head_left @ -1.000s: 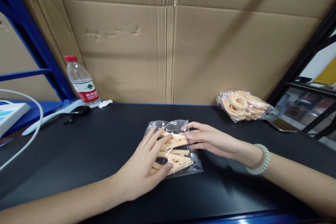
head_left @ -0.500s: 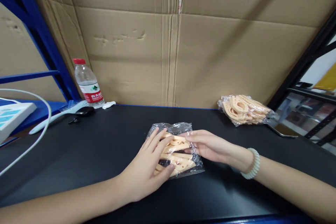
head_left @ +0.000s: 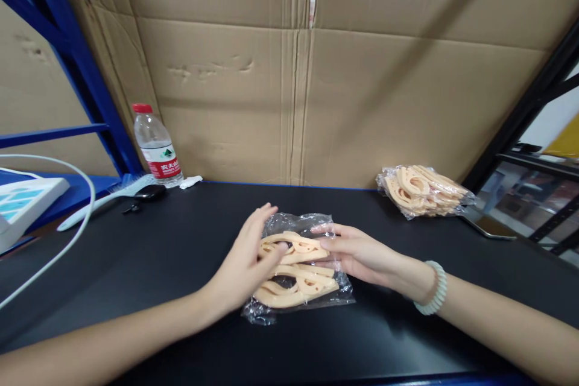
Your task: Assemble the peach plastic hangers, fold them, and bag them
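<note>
A clear plastic bag lies on the black tabletop in front of me. Inside are several cream, curved, flat pieces with holes, which look like folding clothes hangers. My right hand, with a pale beaded bracelet at the wrist, grips the bag's right side; some of its fingertips are hidden by the plastic. At the bag's left side, my left hand is open, fingers stretched out together and the thumb apart over the hangers.
A second bag of cream hangers lies at the back right, beside a dark flat object. Back left stand a red-capped water bottle, a light blue brush and a black item. A white cable loops at left; cardboard lines the back.
My left hand has drawn back from the top of the bag to its left side, uncovering more of the hangers. My right hand keeps its hold on the right side.
</note>
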### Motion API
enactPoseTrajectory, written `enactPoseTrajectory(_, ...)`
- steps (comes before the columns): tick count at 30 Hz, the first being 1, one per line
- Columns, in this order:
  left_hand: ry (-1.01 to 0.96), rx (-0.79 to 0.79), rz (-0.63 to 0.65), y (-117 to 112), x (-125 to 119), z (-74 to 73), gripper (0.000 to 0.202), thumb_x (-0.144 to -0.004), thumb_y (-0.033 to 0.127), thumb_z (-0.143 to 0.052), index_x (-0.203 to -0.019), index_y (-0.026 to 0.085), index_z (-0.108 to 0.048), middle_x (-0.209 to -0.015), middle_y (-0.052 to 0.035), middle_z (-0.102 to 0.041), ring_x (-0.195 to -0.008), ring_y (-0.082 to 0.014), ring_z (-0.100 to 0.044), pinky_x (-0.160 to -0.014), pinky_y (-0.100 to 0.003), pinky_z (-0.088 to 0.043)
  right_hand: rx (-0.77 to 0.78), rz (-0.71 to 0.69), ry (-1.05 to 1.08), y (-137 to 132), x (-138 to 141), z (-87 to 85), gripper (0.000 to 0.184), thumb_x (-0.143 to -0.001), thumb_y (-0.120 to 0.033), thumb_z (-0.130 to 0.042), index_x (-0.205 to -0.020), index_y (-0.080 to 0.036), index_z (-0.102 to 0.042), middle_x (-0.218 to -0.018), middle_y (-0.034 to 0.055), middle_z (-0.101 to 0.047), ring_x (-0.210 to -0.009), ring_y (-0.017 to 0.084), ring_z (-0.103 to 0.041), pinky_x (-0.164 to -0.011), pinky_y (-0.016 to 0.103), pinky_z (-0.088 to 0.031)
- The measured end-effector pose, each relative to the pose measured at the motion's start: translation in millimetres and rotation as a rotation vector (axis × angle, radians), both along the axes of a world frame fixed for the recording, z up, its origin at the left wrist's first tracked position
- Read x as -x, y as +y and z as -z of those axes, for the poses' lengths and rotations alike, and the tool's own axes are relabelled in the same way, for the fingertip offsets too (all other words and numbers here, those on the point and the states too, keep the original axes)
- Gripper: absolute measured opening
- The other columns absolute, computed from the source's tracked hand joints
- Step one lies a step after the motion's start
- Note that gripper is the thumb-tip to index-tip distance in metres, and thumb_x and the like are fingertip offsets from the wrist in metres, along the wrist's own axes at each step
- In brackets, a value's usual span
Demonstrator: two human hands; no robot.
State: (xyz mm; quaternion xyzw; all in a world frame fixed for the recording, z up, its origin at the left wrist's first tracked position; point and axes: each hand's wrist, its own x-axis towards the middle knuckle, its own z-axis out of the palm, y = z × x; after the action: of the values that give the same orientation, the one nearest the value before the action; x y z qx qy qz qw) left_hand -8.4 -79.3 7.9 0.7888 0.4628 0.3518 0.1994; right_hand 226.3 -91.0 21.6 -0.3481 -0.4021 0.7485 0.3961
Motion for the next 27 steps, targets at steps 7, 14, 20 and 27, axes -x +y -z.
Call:
enactPoseTrajectory(7, 0.110, 0.314, -0.015, 65, 17, -23.4, 0.044, -0.079, 0.047, -0.050, -0.107, 0.017, -0.063, -0.115, -0.0112, -0.067, -0.115, -0.0316, -0.056, -0.102, -0.042, -0.037, 0.009, 0.053, -0.027, -1, 3, -0.3, 0.045, -0.071, -0.016, -0.080, -0.106, -0.011, -0.053, -0.097, 0.0122, -0.070, -0.092, 0.023, -0.070, -0.089, 0.036, -0.054)
enactPoseTrajectory(14, 0.136, 0.441, 0.035, 71, 13, -30.7, 0.013, -0.070, 0.030, -0.058, -0.074, 0.018, -0.059, -0.078, -0.0029, -0.064, -0.083, -0.0229, -0.059, -0.075, -0.032, -0.044, -0.005, 0.086, -0.029, 0, 2, 3.0, 0.044, -0.070, -0.012, -0.079, -0.106, -0.010, -0.053, -0.093, 0.0137, -0.071, -0.086, 0.023, -0.071, -0.086, 0.037, -0.056)
enactPoseTrajectory(20, -0.020, 0.631, 0.081, 67, 8, -42.8, 0.012, -0.080, 0.027, -0.055, -0.080, 0.020, -0.046, -0.074, 0.0008, -0.062, -0.069, -0.0150, -0.058, -0.067, -0.028, -0.047, -0.006, 0.123, -0.047, 6, -1, 5.6, 0.043, -0.073, -0.008, -0.075, -0.108, -0.011, -0.051, -0.089, 0.0102, -0.069, -0.084, 0.023, -0.071, -0.088, 0.038, -0.056)
enactPoseTrajectory(27, -0.291, 0.858, 0.070, 59, 6, -46.7, 0.017, -0.086, 0.023, -0.054, -0.099, 0.024, -0.044, -0.075, 0.0026, -0.062, -0.064, -0.0137, -0.064, -0.066, -0.030, -0.050, 0.004, 0.157, -0.052, 9, -3, 3.4, 0.044, -0.075, -0.004, -0.069, -0.113, -0.010, -0.047, -0.091, 0.0130, -0.069, -0.083, 0.023, -0.072, -0.086, 0.037, -0.056)
